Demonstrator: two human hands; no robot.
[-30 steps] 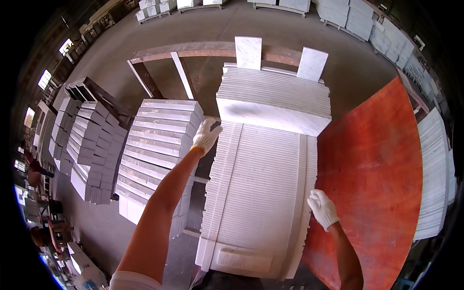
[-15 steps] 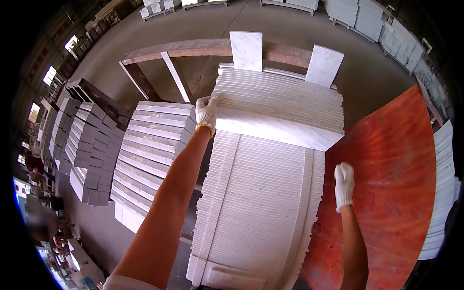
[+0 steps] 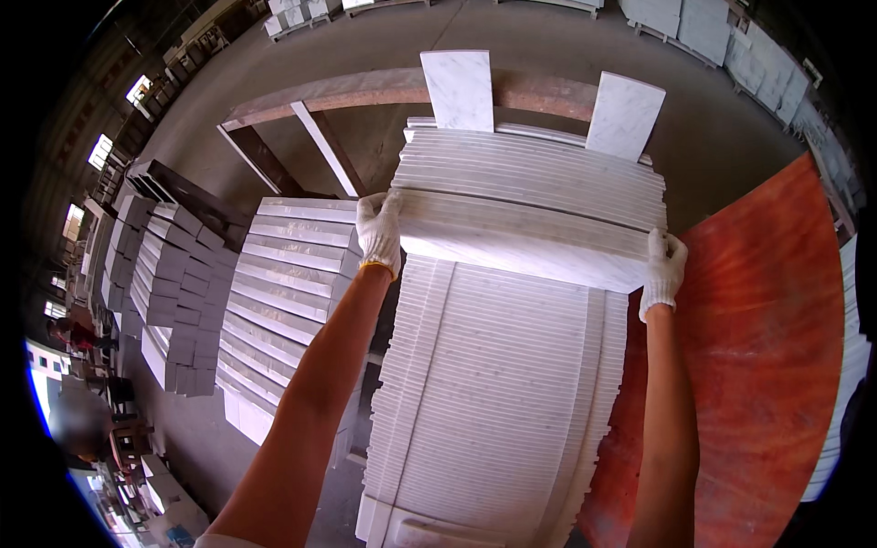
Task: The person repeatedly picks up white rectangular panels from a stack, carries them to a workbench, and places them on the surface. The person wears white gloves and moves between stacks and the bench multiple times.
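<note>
- My right hand (image 3: pixel 663 268), half a second ago out over the red sheet (image 3: pixel 749 365) at 4 o'clock, has come in to the 3 o'clock end of the front slabs (image 3: pixel 525 245).
- My left hand (image 3: pixel 378 228) stays at their 10 o'clock end, so I now have both ends, which I judge makes this bundle manageable as one unit.
- A dark gap now shows along the bundle's far edge, parting it from the rear slabs (image 3: pixel 530 173) at 1 o'clock; to me that suggests it is coming loose from them.
- The fingers of both my hands look clamped on the bundle's ends; how far they curl underneath, I can't tell.
- The front slabs lie just above centre, towards 1 o'clock, on the long bed of strips (image 3: pixel 502 384) that runs down to 5 o'clock.
- They are white, stone-like, straight-edged, their near face smooth with faint grey veining.
- Below, the bed is finely ribbed and ragged along its sides.
- The sheet is flat, with streaky red tones.
- My gloves are white knit, the left cuff edged yellow.
</note>
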